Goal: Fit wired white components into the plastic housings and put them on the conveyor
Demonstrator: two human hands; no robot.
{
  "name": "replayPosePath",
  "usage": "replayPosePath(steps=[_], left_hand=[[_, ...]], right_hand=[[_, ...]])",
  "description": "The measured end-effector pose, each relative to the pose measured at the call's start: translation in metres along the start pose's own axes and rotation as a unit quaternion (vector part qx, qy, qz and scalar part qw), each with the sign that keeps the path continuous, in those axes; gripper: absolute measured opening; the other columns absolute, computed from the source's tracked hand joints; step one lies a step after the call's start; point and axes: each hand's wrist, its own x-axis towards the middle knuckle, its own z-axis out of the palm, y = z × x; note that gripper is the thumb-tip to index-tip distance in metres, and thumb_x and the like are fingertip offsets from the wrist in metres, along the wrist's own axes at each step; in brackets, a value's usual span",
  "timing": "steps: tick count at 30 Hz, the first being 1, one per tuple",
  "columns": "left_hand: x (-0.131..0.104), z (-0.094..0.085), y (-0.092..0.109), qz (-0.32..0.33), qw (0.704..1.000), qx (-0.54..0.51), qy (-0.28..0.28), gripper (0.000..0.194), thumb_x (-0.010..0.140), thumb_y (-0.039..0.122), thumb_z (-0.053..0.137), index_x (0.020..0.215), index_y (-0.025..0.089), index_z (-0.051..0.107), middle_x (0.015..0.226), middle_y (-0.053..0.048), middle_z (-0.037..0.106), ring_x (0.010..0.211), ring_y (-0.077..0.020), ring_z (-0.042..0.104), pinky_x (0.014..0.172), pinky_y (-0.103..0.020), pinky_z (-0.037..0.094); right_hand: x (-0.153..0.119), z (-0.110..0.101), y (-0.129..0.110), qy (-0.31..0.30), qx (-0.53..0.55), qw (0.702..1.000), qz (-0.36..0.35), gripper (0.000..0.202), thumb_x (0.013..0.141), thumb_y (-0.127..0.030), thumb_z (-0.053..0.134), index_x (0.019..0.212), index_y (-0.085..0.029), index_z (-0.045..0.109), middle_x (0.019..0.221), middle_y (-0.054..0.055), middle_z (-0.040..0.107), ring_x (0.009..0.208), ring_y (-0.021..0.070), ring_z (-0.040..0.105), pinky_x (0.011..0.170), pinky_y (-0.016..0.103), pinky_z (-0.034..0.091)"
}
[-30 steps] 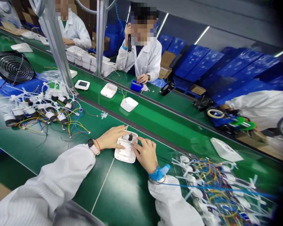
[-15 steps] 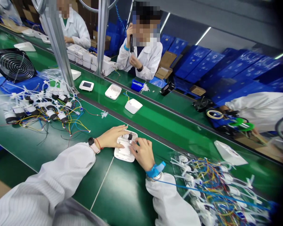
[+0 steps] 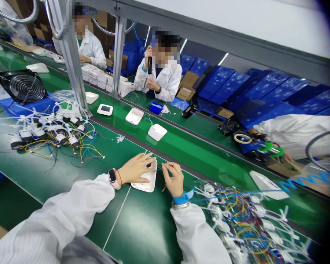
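A white plastic housing lies on the green bench in front of me, hollow side up. My left hand rests across it with fingers spread, covering much of its inside. A small dark part shows between those fingers. Just off the housing's right edge, my right hand has thumb and forefinger pinched together. Thin wires run there, and a blue one leads from the housing to the pinching fingertips. The fingers partly hide how the wires are held.
Wired black-and-white parts lie in a pile at left, near a black fan. More wired parts lie at right. White housings stand on the green conveyor beyond. Co-workers sit across; a metal post rises at left.
My right hand has drawn out of the housing to its right, and wires now show beside it. My left hand has spread further over the housing. The camera view has shifted slightly.
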Motion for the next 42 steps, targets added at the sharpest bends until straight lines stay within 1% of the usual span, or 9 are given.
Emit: replayPosePath(steps=[7,11,16,20,26,32,35,38,42], left_hand=[[0.004,0.005,-0.003,0.001,1.0,0.021,-0.005,0.05,0.078,0.053,0.052,0.119,0.024,0.054,0.138,-0.007,0.039,0.132,-0.0316,0.022,0.105,-0.045,0.021],[0.005,0.007,-0.005,0.019,0.999,0.028,-0.003,0.044,0.077,0.05,0.055,0.112,0.023,0.059,0.128,-0.01,0.047,0.131,-0.0319,0.022,0.105,-0.046,0.02],[-0.005,0.01,-0.005,-0.012,0.998,0.006,0.057,0.039,0.08,0.044,0.053,0.112,0.024,0.058,0.118,-0.009,0.053,0.122,-0.0278,0.036,0.101,-0.043,0.028],[-0.024,-0.003,-0.011,-0.03,0.99,-0.027,0.136,0.03,0.085,0.031,0.048,0.113,0.021,0.055,0.112,-0.007,0.059,0.111,-0.0203,0.045,0.093,-0.035,0.035],[-0.048,-0.026,-0.034,-0.171,0.951,-0.117,0.231,0.026,0.087,0.024,0.043,0.109,0.019,0.058,0.098,-0.006,0.064,0.094,-0.0169,0.054,0.083,-0.032,0.04],[-0.051,-0.034,-0.039,-0.144,0.933,-0.141,0.299,0.027,0.085,0.019,0.042,0.107,0.017,0.059,0.095,-0.006,0.066,0.087,-0.016,0.058,0.077,-0.03,0.044],[-0.049,-0.036,-0.033,-0.108,0.918,-0.137,0.357,0.026,0.083,0.017,0.042,0.102,0.017,0.06,0.088,-0.006,0.068,0.079,-0.0154,0.06,0.071,-0.029,0.045],[-0.047,-0.034,-0.027,-0.078,0.909,-0.133,0.387,0.026,0.081,0.015,0.043,0.1,0.017,0.06,0.083,-0.005,0.068,0.071,-0.0139,0.06,0.065,-0.027,0.045],[-0.045,-0.03,-0.025,-0.073,0.913,-0.122,0.384,0.027,0.08,0.014,0.042,0.099,0.017,0.06,0.08,-0.004,0.068,0.068,-0.0129,0.06,0.059,-0.025,0.044]], right_hand=[[0.019,0.0,0.012,-0.049,0.068,0.995,0.046,0.018,0.084,-0.027,0.051,0.088,-0.019,0.066,0.085,0.006,0.061,0.083,0.0183,0.056,0.077,0.035,0.044],[0.043,0.015,0.017,-0.189,0.139,0.971,0.053,0.027,0.083,-0.036,0.051,0.098,-0.018,0.064,0.094,0.008,0.062,0.089,0.0191,0.057,0.082,0.035,0.045],[0.069,0.038,0.018,-0.424,0.206,0.879,0.066,0.039,0.087,-0.044,0.04,0.105,-0.016,0.062,0.098,0.008,0.063,0.092,0.0194,0.058,0.085,0.034,0.044],[0.081,0.044,0.015,-0.496,0.192,0.847,0.006,0.04,0.081,-0.048,0.05,0.099,-0.013,0.063,0.096,0.008,0.06,0.091,0.0202,0.057,0.084,0.033,0.043],[0.096,0.054,-0.001,-0.512,0.135,0.847,-0.051,0.045,0.09,-0.044,0.033,0.083,-0.015,0.067,0.098,0.009,0.06,0.089,0.0183,0.056,0.083,0.031,0.043],[0.109,0.067,-0.022,-0.526,0.106,0.837,-0.104,0.037,0.09,-0.039,0.035,0.092,-0.018,0.066,0.099,0.008,0.064,0.091,0.0204,0.057,0.086,0.033,0.041],[0.132,0.08,-0.011,-0.472,0.129,0.872,0.008,0.032,0.086,-0.039,0.043,0.081,-0.018,0.066,0.079,0.004,0.066,0.075,0.0196,0.058,0.075,0.032,0.043],[0.174,0.104,0.013,-0.337,0.166,0.91,0.177,0.025,0.079,-0.038,0.054,0.069,-0.016,0.063,0.066,0.002,0.062,0.069,0.0196,0.057,0.07,0.031,0.045],[0.225,0.152,0.036,-0.269,0.197,0.908,0.255,0.025,0.086,-0.034,0.046,0.084,-0.014,0.061,0.078,0.004,0.062,0.074,0.0177,0.058,0.069,0.032,0.047]])
